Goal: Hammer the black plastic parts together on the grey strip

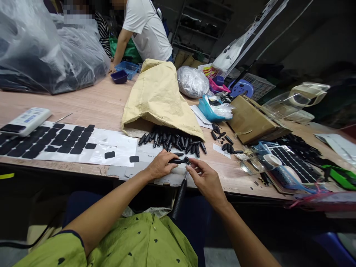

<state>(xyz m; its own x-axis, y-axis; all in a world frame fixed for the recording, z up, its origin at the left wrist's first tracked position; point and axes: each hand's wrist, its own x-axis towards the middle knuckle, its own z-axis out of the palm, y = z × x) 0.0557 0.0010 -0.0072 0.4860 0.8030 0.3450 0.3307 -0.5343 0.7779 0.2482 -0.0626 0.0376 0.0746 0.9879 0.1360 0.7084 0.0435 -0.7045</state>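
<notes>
My left hand (162, 165) is closed, pinching a slim black tube-shaped part (175, 161) that points to the right. Close against its tip, my right hand (205, 178) grips what looks like a small hammer (180, 196) near its dark, shiny head. The tool's metal shaft and black grip slant down past the table edge over my lap. Whether the head touches the part I cannot tell. Just beyond my hands, a pile of similar black parts (169, 140) spills from the mouth of a tan sack (161, 98).
Black rounded pads lie on a white sheet (97, 159) at left, beside a white device (26, 120). A large plastic bag (55, 55) stands behind. To the right are loose black parts (228, 139), a cardboard box (254, 118) and a clear container (251, 163). A co-worker (147, 29) leans across the far side.
</notes>
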